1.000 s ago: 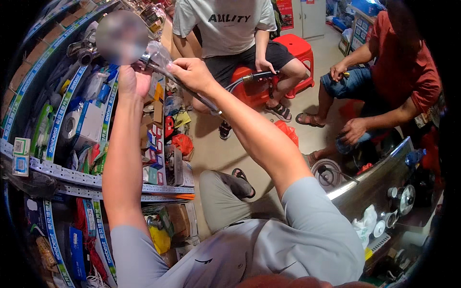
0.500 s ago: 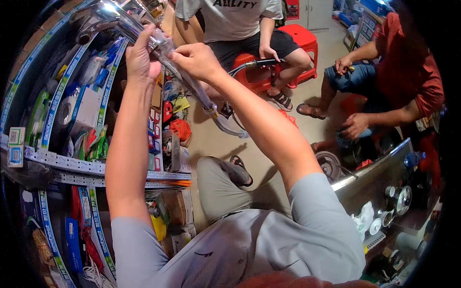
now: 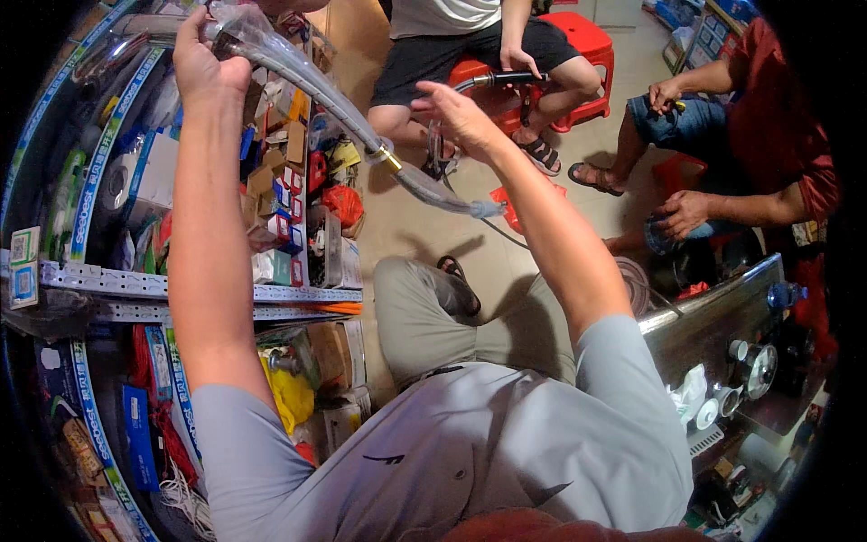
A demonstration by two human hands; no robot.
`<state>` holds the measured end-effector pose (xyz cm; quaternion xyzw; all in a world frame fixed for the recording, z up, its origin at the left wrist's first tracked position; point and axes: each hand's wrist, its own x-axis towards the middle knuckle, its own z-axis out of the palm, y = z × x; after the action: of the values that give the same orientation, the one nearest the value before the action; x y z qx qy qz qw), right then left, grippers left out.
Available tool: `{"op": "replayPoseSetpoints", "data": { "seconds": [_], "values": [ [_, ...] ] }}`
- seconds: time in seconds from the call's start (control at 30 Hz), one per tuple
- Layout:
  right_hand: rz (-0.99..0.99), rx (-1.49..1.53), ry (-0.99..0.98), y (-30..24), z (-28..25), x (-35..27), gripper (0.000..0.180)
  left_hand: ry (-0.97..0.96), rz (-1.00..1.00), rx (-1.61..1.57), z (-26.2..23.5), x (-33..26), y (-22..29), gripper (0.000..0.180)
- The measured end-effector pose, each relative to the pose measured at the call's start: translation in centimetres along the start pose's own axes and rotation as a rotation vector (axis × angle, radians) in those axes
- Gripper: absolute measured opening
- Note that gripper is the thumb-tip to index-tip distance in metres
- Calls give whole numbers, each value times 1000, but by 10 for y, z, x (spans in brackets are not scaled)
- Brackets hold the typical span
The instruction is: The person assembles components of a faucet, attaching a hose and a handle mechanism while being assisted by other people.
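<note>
My left hand [image 3: 209, 72] is raised at the upper left, its fingers wrapped round a shiny metal tube fitting in clear plastic, which looks like a faucet. From it a grey flexible hose [image 3: 316, 90] in a plastic sleeve curves down to the right. A brass-coloured collar [image 3: 386, 162] sits partway along the hose, and its free end hangs over the floor. My right hand [image 3: 459, 116] is off the hose, to its right, with fingers stretched out and nothing in them.
Shelves [image 3: 226, 291] full of packaged goods stand close on my left. Ahead, a seated person holds a black-handled tool [image 3: 510, 79] by a red stool [image 3: 591, 63]. Another person in a red shirt [image 3: 777, 117] sits at the right, behind a table [image 3: 713, 316] bearing small white containers.
My right hand has let go of the metal fitting and moved right, its fingers opening. My left hand has shifted left and up with the fitting, and the hose has swung up and rightward.
</note>
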<state>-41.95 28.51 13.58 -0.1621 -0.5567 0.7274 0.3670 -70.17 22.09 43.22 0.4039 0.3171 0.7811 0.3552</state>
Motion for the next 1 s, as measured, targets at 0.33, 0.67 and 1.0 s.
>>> {"op": "replayPoseSetpoints", "data": {
  "seconds": [0.33, 0.67, 1.0],
  "values": [
    [-259, -130, -334, -69, 72, 11, 51, -62, 16, -121, 42, -40, -19, 29],
    [-225, 60, -143, -41, 77, 8, 29, 61, -8, -156, 32, -46, -21, 27],
    [-357, -279, -16, -52, 87, 2, 41, -129, -65, -2, 32, -42, -14, 40]
  ]
}}
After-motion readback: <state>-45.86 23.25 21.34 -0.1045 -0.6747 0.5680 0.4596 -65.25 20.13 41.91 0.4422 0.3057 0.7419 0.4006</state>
